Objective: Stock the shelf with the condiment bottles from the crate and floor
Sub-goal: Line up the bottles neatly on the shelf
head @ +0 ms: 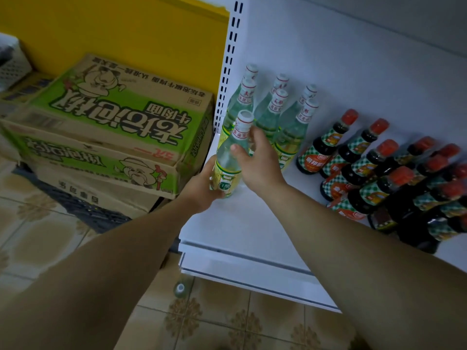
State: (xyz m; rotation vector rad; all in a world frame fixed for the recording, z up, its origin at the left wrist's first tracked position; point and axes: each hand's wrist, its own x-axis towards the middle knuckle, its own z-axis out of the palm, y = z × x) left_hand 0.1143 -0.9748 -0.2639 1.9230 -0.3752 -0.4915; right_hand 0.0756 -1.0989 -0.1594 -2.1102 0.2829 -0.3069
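Both hands hold clear vinegar bottle [228,162] upright at shelf [242,223] left edge: left hand [202,190] at base, right hand [255,160] on shoulder.

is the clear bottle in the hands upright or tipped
Roughly upright: the clear bottle has its base on the shelf, cap up, both hands on it.

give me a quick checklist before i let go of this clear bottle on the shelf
1. Left hand on the clear bottle low down: ok.
2. Right hand steadying its shoulder: ok.
3. Base flat on the shelf: cannot tell, the left hand hides it.
4. Bottle upright: not ok, it looks tilted.
5. In line with the clear bottle rows: ok.
6. Apart from the dark bottles: ok.
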